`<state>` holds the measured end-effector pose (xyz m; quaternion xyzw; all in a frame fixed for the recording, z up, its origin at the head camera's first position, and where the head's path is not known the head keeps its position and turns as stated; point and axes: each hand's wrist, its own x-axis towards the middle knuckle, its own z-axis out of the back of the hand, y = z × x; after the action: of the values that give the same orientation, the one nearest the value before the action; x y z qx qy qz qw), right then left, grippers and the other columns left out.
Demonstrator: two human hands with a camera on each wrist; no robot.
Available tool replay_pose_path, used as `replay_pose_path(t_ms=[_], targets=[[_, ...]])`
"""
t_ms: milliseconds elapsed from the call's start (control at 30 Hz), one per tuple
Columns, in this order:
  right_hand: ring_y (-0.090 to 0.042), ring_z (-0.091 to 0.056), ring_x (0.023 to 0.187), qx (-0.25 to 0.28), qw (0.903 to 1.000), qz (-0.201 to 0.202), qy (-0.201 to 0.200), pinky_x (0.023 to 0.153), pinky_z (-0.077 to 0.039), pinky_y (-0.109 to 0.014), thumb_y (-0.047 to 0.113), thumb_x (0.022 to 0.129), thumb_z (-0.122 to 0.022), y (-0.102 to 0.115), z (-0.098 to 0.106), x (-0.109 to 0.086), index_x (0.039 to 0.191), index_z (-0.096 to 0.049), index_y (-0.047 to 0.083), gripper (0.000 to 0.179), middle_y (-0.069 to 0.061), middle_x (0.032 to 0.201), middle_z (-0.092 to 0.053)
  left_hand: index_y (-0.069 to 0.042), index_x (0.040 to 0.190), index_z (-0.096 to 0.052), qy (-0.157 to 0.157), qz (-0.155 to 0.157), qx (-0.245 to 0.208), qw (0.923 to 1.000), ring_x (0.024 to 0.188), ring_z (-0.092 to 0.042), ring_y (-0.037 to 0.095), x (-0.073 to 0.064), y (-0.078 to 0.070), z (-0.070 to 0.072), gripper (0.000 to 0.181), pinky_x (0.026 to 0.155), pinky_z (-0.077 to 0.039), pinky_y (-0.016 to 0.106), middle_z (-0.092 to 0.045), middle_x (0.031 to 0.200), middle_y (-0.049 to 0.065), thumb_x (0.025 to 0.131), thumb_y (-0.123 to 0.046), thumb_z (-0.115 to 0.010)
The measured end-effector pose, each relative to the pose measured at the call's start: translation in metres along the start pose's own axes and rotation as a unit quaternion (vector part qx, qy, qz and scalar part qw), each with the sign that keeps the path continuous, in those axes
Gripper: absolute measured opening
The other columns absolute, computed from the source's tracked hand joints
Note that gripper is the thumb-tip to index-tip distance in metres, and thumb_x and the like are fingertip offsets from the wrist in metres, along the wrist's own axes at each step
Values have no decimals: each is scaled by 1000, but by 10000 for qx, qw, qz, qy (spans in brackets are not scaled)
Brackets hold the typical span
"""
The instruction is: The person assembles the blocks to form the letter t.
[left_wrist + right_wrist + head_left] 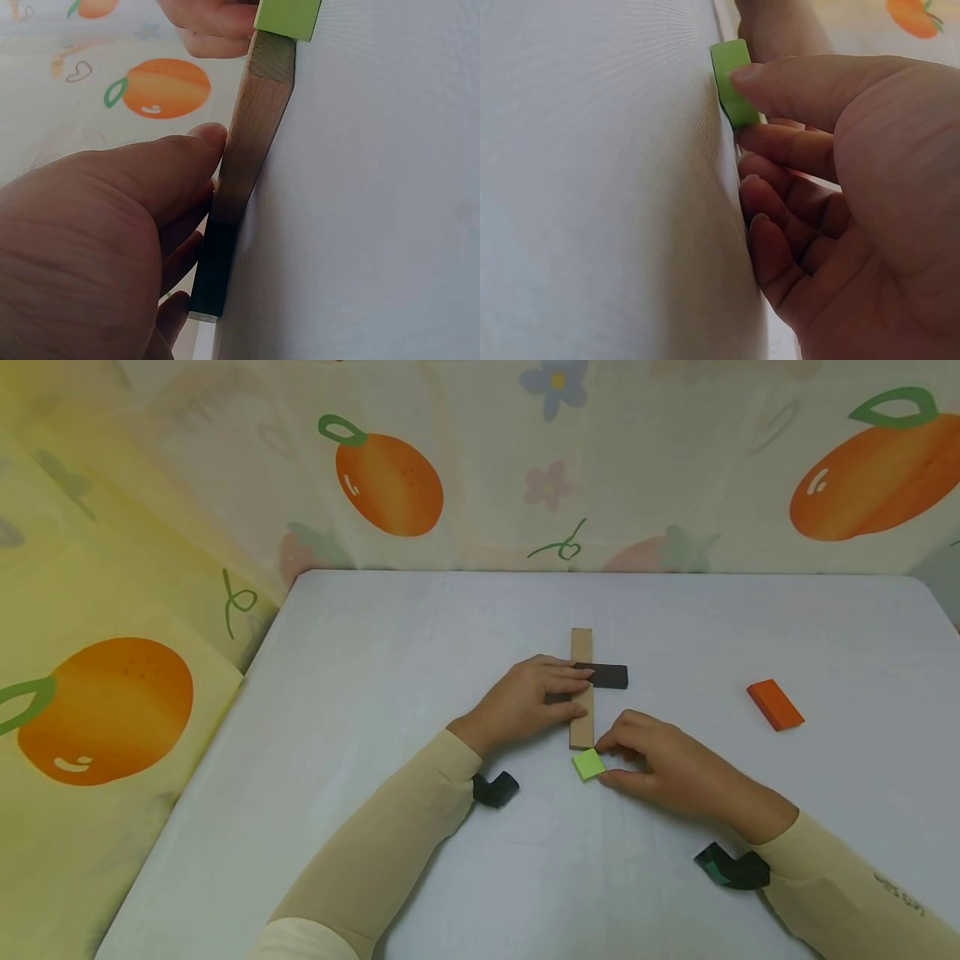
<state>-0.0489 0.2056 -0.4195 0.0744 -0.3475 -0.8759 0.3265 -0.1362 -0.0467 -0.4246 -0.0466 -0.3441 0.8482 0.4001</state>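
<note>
My left hand [536, 697] lies with extended fingers over a black block [609, 676] and a light wooden strip [582, 727]. Its thumb touches the strip near the lower end, and the fingers hide where black and wood meet. Between thumb and index finger, my right hand [667, 764] pinches a small lime-green block [588, 765] on the table. The green block sits at the strip's near end, turned slightly askew. In the left wrist view the green block [289, 16] appears against the end of the strip [259, 127]. The right wrist view shows the thumb on the green block [733, 84].
An orange-red block [776, 704] lies apart on the right of the white table [360, 635]. Fruit-patterned cloth [480, 468] hangs behind the table and along its left side. Dark wrist-worn pieces [495, 789] show below both forearms.
</note>
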Motion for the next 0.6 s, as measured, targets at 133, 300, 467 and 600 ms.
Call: replay_pose_path(t_ms=[133,300,467,600], targets=[[-10,-57,90,-16,10000,-32,-2,78,-54,-29,11,94,-89,0,0,0,114,-78,13,23,11,105,-62,-4,138,-74,-1,21,-1,10000,143,-54,18,0,0,0,41,117,-33,19,-67,148,1,102,-22,-83],[-10,-57,90,-18,10000,-62,5,79,-54,-29,11,94,-89,0,0,0,114,-77,14,23,11,106,-62,-4,138,-74,-4,36,2,10000,143,-54,18,0,-1,0,42,117,-33,19,-67,148,1,102,-23,-83],[-10,-56,90,-56,9999,-83,37,78,-54,-29,12,94,-89,0,0,0,115,-77,13,24,10,106,-62,-4,138,-75,1,34,5,10000,144,-54,18,0,0,0,41,117,-33,19,-67,148,0,102,-23,-83],[-10,-56,90,-71,9998,-137,88,78,-54,-29,11,94,-89,1,1,0,115,-77,13,24,10,105,-62,-4,138,-75,1,29,43,10000,143,-54,18,0,0,0,41,117,-32,19,-67,148,0,102,-23,-83]])
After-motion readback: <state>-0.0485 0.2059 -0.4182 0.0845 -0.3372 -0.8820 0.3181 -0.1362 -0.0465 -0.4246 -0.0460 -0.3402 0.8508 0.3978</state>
